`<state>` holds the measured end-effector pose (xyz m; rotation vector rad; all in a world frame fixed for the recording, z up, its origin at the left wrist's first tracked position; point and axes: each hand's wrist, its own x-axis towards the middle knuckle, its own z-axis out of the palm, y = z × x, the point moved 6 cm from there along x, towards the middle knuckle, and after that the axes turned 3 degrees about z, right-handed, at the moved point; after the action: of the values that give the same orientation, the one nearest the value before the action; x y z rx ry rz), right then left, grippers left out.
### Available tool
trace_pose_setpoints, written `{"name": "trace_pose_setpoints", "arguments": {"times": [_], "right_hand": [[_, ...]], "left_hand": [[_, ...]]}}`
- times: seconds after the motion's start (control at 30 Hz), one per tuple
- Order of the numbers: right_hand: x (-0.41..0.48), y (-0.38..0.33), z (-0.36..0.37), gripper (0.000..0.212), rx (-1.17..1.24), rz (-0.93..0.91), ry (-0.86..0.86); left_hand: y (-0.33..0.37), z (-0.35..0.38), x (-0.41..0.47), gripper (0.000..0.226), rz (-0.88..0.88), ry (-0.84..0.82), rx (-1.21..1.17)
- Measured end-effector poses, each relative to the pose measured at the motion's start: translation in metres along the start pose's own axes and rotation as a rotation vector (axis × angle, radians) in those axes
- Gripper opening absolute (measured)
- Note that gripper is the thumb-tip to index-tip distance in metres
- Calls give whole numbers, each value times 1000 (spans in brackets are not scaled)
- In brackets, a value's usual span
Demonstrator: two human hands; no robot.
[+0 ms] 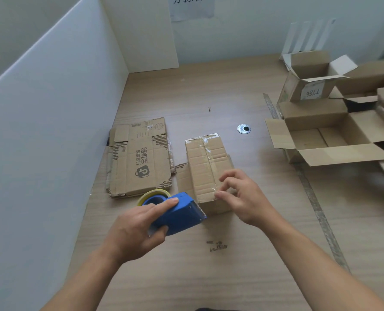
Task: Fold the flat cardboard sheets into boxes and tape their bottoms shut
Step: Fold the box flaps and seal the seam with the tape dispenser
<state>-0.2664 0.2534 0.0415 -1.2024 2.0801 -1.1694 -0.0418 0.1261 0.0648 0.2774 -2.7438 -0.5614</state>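
Observation:
A small cardboard box (pixel 205 162) stands bottom-up in the middle of the wooden table (pixel 209 277), with clear tape running along its centre seam. My left hand (pixel 135 230) grips a blue tape dispenser (pixel 179 212) with a yellowish roll, its toothed blade close to the box's near edge. My right hand (pixel 242 194) rests at the box's near right corner, its fingers bent over the taped edge. A pile of flat cardboard sheets (pixel 139 158) with printed logos lies to the left of the box.
Several open folded boxes (pixel 330 129) are piled at the right, one labelled 7786. White partition walls (pixel 51 131) close off the left and back. A round metal cable grommet (pixel 244 129) sits in the tabletop. Small tape scraps (pixel 217 245) lie near the front.

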Motion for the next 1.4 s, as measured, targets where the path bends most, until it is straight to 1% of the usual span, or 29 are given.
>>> {"name": "trace_pose_setpoints", "arguments": {"times": [0.1,0.23,0.47,0.6,0.83,1.03,1.2,1.4], "right_hand": [[-6,15,-18,27,-9,45,19],[-13,31,-23,19,46,137,1],[-20,49,-47,18,119,262,90],[-22,59,-43,19,103,308,35],[-16,71,-37,22,194,419,67],[-4,73,-33,24,131,475,75],[-3,76,-36,26,109,505,88],[-3,81,-33,26,61,539,59]], "left_hand": [[-9,-5,-8,68,-56,-29,-49],[-10,1,-2,70,-87,-101,-117],[-18,1,-2,68,-155,-130,-148],[-15,3,4,69,-172,-166,-131],[-24,2,29,62,-336,-277,-122],[-28,7,42,59,-483,-360,-176],[-22,10,46,54,-556,-391,-246],[-21,13,51,51,-612,-437,-256]]}}
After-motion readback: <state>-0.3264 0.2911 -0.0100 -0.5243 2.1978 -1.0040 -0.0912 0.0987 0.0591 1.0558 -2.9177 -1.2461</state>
